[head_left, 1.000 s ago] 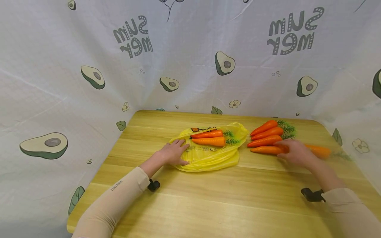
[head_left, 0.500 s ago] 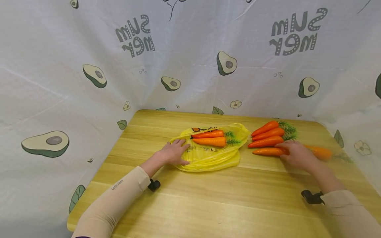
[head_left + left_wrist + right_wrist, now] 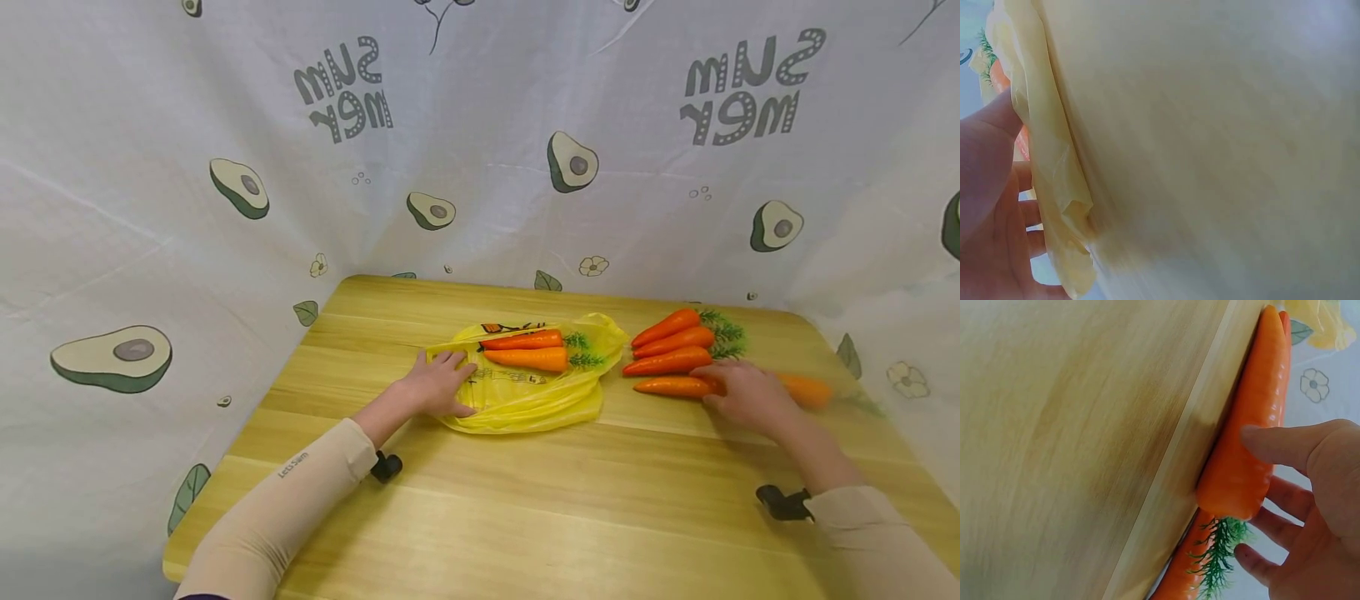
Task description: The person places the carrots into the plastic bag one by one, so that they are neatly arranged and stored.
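Head view: right hand has the front carrot near its thick end, tip pointing left, toward the bench's far right corner. Three carrots lie in a row just behind it, tops to the right. A blurred carrot sits just right of the hand, near the bench's right edge. Left hand is at the left end of the yellow bag, fingers spread apart. Bag is nearer the far edge, around mid-width; two carrots lie in its mouth, tips left.

Vs 1.0 s ago: front carrot's tip sits slightly further right of its neighbour's. Same counts: two at the bag, three in the row. Left hand hasn't left the bag. Whole view shifted a touch, so smaller moves can't be told.

Left wrist: thumb and fingers pass behind the bag's edge, fingertips hidden, no pinch visible. Bit of orange carrot and green beyond.

Right wrist: grip clamped on front carrot, thumb on the near face, fingers behind. Green top at the thick end; another carrot partly behind that. Can't tell if it's lifted.
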Demonstrator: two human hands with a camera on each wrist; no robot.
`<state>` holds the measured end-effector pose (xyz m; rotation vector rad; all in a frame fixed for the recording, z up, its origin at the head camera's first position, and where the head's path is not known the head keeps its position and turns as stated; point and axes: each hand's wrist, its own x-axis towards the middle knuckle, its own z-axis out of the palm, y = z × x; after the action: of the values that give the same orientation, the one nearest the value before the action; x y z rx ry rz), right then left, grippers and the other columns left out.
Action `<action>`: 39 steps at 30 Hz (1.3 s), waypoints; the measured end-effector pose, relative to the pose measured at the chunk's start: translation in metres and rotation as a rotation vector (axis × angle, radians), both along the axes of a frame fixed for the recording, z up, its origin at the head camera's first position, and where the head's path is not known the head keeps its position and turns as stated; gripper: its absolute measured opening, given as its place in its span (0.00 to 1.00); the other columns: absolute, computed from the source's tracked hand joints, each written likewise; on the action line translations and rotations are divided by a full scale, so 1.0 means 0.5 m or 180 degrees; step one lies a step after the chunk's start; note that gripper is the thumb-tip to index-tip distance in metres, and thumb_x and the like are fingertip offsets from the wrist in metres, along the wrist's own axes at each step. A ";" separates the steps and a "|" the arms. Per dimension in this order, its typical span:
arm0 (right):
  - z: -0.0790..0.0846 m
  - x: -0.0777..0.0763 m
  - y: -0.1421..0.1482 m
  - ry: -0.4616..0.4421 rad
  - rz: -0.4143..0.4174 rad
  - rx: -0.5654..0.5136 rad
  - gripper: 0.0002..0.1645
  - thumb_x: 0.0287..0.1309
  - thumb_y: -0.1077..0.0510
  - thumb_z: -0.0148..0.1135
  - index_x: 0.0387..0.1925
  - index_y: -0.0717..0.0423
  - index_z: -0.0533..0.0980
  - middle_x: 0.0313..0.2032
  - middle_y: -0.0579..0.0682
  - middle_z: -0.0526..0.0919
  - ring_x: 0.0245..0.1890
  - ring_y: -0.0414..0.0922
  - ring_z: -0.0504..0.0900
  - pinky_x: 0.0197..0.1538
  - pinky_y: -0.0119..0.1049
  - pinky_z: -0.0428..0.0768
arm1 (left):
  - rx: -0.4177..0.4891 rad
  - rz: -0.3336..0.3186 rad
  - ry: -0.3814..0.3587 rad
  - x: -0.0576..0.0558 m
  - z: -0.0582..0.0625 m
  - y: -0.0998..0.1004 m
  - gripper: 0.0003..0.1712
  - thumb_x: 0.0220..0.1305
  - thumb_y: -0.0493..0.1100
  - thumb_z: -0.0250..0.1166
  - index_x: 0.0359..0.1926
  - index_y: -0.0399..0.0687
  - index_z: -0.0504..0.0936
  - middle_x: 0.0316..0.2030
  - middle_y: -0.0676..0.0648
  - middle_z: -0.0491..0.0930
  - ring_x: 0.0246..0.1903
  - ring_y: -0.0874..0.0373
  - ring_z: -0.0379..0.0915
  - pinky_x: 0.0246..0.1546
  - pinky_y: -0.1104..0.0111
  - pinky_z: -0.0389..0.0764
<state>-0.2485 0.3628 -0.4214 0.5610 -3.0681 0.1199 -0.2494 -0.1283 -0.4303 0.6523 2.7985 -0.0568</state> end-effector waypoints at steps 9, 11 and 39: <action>-0.002 0.001 0.003 -0.0004 -0.0023 0.0001 0.25 0.56 0.57 0.69 0.57 0.60 0.80 0.56 0.73 0.78 0.55 0.74 0.74 0.48 0.74 0.72 | -0.0189 0.0032 0.0080 -0.001 -0.001 0.005 0.50 0.62 0.75 0.59 0.79 0.61 0.58 0.79 0.46 0.53 0.77 0.46 0.50 0.69 0.31 0.50; -0.001 0.002 0.002 0.0013 0.0006 0.0001 0.25 0.56 0.58 0.69 0.56 0.60 0.80 0.55 0.73 0.79 0.54 0.74 0.75 0.49 0.73 0.73 | -0.0225 0.0051 0.0083 0.000 0.000 0.005 0.50 0.62 0.75 0.58 0.79 0.61 0.58 0.79 0.47 0.53 0.77 0.46 0.50 0.68 0.30 0.51; 0.006 0.004 0.002 -0.0240 0.0083 -0.0050 0.26 0.61 0.58 0.67 0.59 0.63 0.78 0.58 0.77 0.75 0.57 0.76 0.72 0.55 0.71 0.72 | 0.0090 0.0026 -0.0115 -0.003 -0.001 0.001 0.50 0.64 0.70 0.62 0.79 0.57 0.56 0.80 0.44 0.49 0.78 0.44 0.45 0.70 0.38 0.58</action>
<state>-0.2464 0.3637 -0.4184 0.6098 -3.1301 0.1695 -0.2508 -0.1277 -0.4311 0.6420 2.7717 -0.0038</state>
